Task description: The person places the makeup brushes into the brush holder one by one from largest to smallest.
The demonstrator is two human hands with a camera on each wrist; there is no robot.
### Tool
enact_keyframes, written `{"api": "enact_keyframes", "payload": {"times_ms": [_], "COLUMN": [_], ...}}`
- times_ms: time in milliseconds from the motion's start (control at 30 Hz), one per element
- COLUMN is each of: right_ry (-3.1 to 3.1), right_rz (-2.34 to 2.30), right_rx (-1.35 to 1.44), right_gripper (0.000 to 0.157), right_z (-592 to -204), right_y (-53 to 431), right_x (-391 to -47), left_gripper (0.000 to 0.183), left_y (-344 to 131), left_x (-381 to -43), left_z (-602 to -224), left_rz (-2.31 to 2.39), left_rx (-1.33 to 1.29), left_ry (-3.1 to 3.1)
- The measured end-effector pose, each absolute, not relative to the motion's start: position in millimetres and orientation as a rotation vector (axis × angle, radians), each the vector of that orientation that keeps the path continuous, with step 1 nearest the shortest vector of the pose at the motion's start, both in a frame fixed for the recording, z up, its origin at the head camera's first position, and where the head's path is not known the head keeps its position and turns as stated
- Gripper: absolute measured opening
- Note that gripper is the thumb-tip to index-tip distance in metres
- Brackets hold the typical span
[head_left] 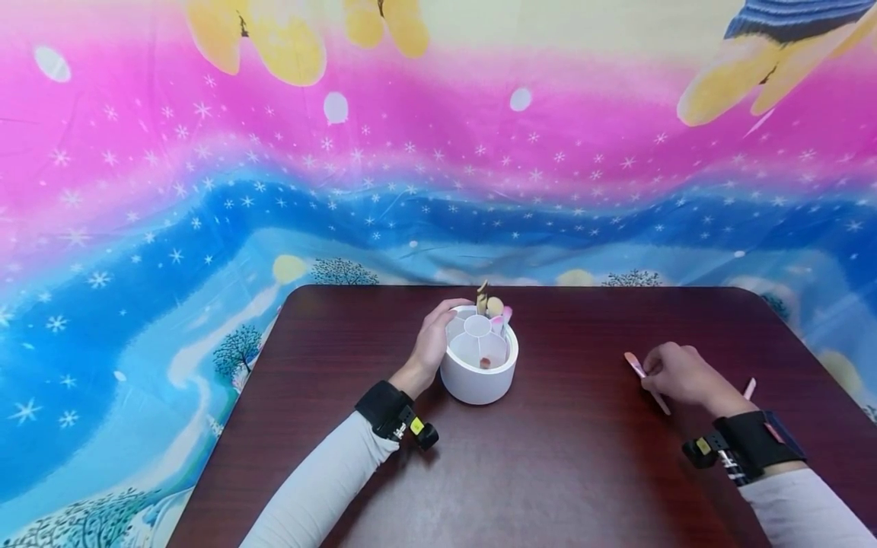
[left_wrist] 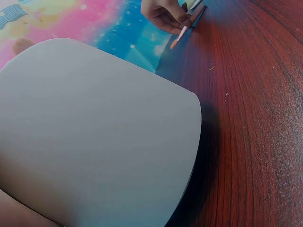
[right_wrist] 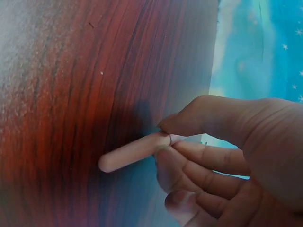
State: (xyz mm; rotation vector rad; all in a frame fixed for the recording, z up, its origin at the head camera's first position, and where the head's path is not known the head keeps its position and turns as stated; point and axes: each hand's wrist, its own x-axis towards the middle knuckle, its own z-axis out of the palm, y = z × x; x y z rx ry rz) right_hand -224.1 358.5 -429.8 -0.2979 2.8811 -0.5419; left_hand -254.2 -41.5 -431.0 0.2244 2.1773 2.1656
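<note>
A white round divided organizer [head_left: 477,387] stands upright on the table, and its smooth outer wall [left_wrist: 104,132] fills much of the left wrist view. My left hand [head_left: 430,339] grips its left side, fingers over the rim. To the right, my right hand [head_left: 681,373] pinches a slim makeup brush [head_left: 660,399] between thumb and fingertips, low over the tabletop. Its orange-tinted bristle end points away from me. In the right wrist view the pale pink handle [right_wrist: 132,153] sticks out past the thumb.
Inside the organizer's far compartments stand a tan piece, a round beige piece [head_left: 495,307] and pink-tipped pieces [head_left: 506,312]; a small brown tip [head_left: 485,363] shows in the front one. Another pale pink stick [head_left: 750,388] lies behind my right wrist. A patterned cloth [head_left: 438,167] hangs behind the dark wooden table [head_left: 548,472].
</note>
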Motion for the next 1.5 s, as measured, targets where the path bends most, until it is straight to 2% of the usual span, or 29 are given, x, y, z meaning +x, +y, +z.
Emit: {"api": "enact_keyframes", "payload": {"times_ms": [233, 500, 767, 1033, 1333, 1500], "right_ry": [2.918, 3.031, 3.225, 3.176, 2.95, 2.89], "right_rz": [-0.651, -0.72, -0.827, -1.072, -1.262, -1.312], "right_rx": [-0.349, -0.434, -0.648, -0.844, -1.005, -0.999], "right_gripper": [0.018, 0.016, 0.008, 0.01, 0.011, 0.009], "right_z": [-423, -391, -358, -329, -324, -328], "right_y": [351, 327, 282, 235, 204, 188], "right_x": [-222, -220, -205, -193, -191, -194], "left_gripper": [0.038, 0.039, 0.039, 0.039, 0.041, 0.041], "left_y": [-41, -44, -43, -43, -42, -43], "left_x": [-251, -252, -253, -253, -253, -253], "left_z": [-430, -429, -432, -431, -432, -432], "left_rz": [2.158, 2.17, 2.185, 2.203, 2.187, 2.184], "left_rx": [0.203, 0.223, 0.283, 0.278, 0.276, 0.275], "left_ry": [2.186, 2.176, 2.167, 2.177, 2.171, 2.176]}}
